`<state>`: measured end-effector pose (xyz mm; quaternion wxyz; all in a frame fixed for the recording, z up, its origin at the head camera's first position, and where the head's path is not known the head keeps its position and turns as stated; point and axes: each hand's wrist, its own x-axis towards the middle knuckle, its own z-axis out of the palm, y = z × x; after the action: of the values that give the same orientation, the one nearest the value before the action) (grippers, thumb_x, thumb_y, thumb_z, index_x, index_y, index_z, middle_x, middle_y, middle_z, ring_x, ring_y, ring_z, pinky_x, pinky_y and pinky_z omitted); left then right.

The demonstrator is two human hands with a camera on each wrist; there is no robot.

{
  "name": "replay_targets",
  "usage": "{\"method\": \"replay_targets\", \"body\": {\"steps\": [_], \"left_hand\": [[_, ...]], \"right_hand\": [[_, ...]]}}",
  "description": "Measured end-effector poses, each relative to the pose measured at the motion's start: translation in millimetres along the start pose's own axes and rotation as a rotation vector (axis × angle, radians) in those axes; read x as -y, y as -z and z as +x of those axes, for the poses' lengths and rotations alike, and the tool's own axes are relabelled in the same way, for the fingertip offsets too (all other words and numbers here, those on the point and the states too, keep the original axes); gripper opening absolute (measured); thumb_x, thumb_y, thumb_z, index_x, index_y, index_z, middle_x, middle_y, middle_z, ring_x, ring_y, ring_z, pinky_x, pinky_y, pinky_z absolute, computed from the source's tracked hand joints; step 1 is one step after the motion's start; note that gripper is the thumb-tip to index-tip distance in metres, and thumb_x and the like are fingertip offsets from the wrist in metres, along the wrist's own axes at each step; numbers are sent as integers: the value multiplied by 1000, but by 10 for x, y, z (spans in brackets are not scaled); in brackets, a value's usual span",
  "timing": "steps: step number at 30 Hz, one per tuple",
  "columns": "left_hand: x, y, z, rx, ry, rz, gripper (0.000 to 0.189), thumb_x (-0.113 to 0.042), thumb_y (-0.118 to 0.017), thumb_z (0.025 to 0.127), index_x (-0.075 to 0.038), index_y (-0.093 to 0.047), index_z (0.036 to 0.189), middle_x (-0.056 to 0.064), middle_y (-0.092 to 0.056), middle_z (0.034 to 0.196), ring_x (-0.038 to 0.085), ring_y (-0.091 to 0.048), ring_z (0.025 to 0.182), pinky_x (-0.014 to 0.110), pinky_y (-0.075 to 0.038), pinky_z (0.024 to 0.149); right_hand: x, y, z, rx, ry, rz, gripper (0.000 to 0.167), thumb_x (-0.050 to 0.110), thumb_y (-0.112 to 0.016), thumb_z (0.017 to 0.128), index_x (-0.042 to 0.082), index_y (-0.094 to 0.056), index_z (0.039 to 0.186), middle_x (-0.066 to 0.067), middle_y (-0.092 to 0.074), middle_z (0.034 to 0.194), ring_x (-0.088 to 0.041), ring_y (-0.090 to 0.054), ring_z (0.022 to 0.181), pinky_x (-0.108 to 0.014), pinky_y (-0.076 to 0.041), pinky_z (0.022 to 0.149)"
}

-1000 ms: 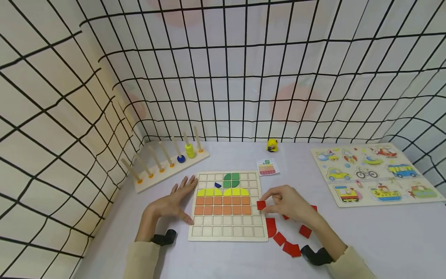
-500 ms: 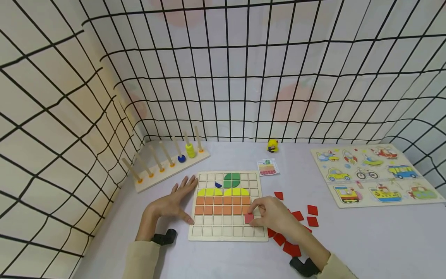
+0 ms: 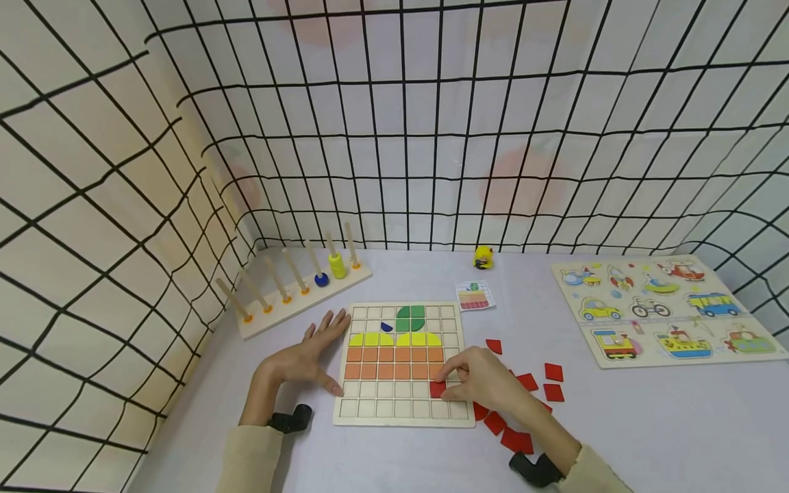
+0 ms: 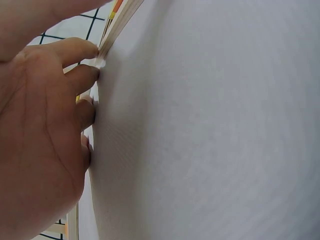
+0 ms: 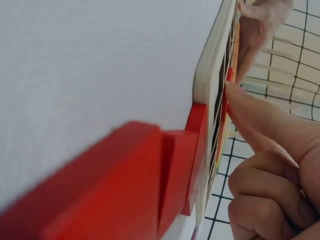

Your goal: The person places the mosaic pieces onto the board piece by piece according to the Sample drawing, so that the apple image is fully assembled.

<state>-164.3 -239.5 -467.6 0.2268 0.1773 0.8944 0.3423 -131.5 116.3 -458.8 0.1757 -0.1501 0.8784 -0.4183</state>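
Left hand (image 3: 307,359): spread at edge of pale wooden grid board (image 3: 383,409) | right hand (image 3: 483,376): pinching one red square tile (image 3: 437,389) at board, below twelve orange squares (image 3: 401,371) | loose red pieces (image 3: 554,372): right forearm (image 3: 550,426) hides some, count uncertain

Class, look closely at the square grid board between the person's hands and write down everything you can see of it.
The grid board is pale and looks wooden, with thin lines dividing it into square cells. It lies flat on the table. Green pieces and a small blue piece sit near its far side, above yellow pieces and two rows of orange squares. The left hand lies at its left edge; the right hand holds a red square at a cell below the orange.
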Motion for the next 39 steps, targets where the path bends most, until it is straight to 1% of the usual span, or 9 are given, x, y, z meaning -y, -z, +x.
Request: {"method": "replay_targets", "body": {"steps": [5, 9, 13, 18, 22, 26, 31, 36, 39], "left_hand": [[-10, 1, -5, -3, 10, -7, 140, -25, -100, 61, -12, -10, 167, 10, 5, 176, 34, 16, 162, 59, 11, 130], [-16, 4, -8, -1, 4, -11, 140, -25, -100, 62, -11, -9, 167, 10, 5, 176, 34, 16, 162, 59, 11, 130], [-15, 5, -7, 1, -7, -9, 140, -26, -99, 62, -11, -9, 167, 10, 6, 176, 34, 16, 162, 59, 11, 130], [-18, 8, 1, -5, -3, -9, 141, -26, -100, 61, -12, -9, 167, 11, 5, 176, 34, 16, 162, 59, 11, 130], [-24, 10, 4, -7, 6, -8, 141, -26, -100, 61, -12, -10, 167, 10, 4, 176, 34, 16, 162, 59, 11, 130], [-25, 11, -2, -5, 4, -13, 140, -26, -100, 61, -12, -9, 167, 11, 5, 176, 34, 16, 162, 59, 11, 130], [-16, 2, -17, -5, 5, -20, 140, -25, -100, 62, -11, -9, 167, 10, 6, 176, 34, 16, 162, 60, 12, 130], [-12, -3, -18, -8, 6, -18, 140, -25, -100, 62, -12, -9, 167, 10, 6, 176, 34, 16, 162, 59, 12, 130], [-18, -3, -11, -8, 4, -14, 139, -25, -100, 62, -12, -10, 167, 10, 5, 176, 34, 16, 162, 59, 12, 130]], "right_hand": [[0, 28, -5, 27, 1, 15, 19, 15, -90, 79, 14, -83, 96, 4, -35, 54, -12, -31, 50, -17, -21, 45], [-44, 177, -10, 31, 13, 21, 18, 17, -86, 83, 14, -83, 101, 4, -33, 55, -11, -31, 51, -18, -22, 48], [-176, 432, -22, -41, -19, -9, 21, 18, -83, 86, 12, -81, 107, 3, -34, 58, -11, -32, 51, -18, -24, 47], [-412, 713, -29, -135, -99, -44, 27, 17, -82, 87, 8, -78, 113, 2, -37, 61, -13, -37, 53, -19, -25, 46], [-568, 821, -20, -147, -131, -58, 32, 17, -82, 86, 5, -76, 116, 2, -36, 59, -13, -35, 52, -20, -25, 45], [-657, 878, -17, -102, -169, -38, 35, 18, -83, 85, 6, -75, 117, 2, -36, 57, -13, -34, 51, -20, -28, 45], [-747, 968, -38, 3, -178, 23, 36, 20, -86, 82, 8, -76, 115, 3, -35, 58, -12, -34, 52, -20, -27, 46], [-816, 990, -93, 165, -112, 93, 34, 15, -87, 80, 5, -76, 111, 3, -38, 57, -9, -34, 49, -20, -25, 46], [-825, 955, -112, 213, -76, 80, 28, 11, -88, 79, 5, -76, 104, 3, -39, 56, -8, -34, 49, -20, -25, 47]]}}
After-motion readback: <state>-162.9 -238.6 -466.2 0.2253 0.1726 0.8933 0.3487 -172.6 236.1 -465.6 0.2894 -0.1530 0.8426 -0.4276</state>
